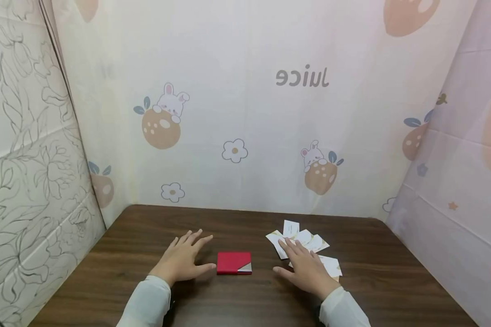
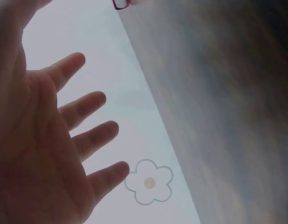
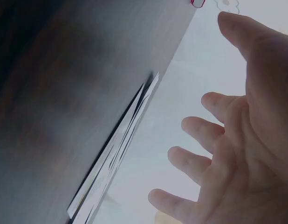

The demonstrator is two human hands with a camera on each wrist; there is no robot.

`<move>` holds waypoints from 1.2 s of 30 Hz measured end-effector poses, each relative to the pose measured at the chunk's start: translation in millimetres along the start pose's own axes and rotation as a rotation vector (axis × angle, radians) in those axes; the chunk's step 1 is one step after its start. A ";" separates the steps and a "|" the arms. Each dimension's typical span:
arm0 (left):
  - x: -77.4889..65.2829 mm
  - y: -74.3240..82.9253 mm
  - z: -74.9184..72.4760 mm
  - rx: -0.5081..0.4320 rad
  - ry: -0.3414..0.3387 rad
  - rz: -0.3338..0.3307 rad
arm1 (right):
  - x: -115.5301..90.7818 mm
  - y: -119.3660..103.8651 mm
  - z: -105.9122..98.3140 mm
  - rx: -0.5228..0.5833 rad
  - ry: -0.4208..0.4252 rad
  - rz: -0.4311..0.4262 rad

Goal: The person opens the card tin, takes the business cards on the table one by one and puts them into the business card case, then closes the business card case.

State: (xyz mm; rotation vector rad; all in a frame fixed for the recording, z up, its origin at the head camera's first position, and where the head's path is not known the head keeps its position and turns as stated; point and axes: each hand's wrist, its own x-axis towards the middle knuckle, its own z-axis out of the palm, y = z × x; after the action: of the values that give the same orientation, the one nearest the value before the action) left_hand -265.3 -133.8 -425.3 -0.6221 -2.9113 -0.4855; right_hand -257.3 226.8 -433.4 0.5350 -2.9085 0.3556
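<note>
A red card case (image 1: 234,263) with a silver corner lies flat on the dark wooden table (image 1: 237,299), between the two hands. To its left is my left hand (image 1: 184,259), fingers spread and nothing held, the thumb tip close to the case's edge in the head view. My right hand (image 1: 307,269), also spread and holding nothing, overlaps several white cards (image 1: 291,229) fanned out on the table. Another white card (image 1: 331,265) shows beside that hand. In the right wrist view the cards (image 3: 116,154) appear edge-on, with the palm apart from them.
A pale curtain (image 1: 245,113) printed with rabbits, fruit and flowers hangs behind the table's far edge. A flower-lined sheet (image 1: 28,136) closes the left side, and another printed sheet (image 1: 462,159) the right.
</note>
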 end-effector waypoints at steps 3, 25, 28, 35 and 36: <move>2.4 2.7 1.2 -0.006 -0.002 0.012 | 1.0 -4.7 1.5 0.016 -0.003 -0.015; 32.6 32.7 18.0 0.023 -0.101 0.171 | 38.1 -46.9 18.8 0.152 -0.217 -0.186; 35.2 33.9 18.5 0.021 -0.101 0.172 | 41.5 -49.5 19.5 0.140 -0.228 -0.193; 39.3 34.8 22.7 0.044 -0.123 0.185 | 46.3 -54.4 18.5 0.126 -0.261 -0.206; 39.7 34.8 23.2 0.050 -0.121 0.188 | 46.7 -54.7 18.7 0.125 -0.263 -0.209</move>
State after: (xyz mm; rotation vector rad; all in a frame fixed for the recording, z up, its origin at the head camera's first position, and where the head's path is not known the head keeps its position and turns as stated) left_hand -288.1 -81.0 -429.8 -0.9373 -2.9255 -0.3631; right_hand -282.5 156.9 -430.9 0.9644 -3.0503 0.4721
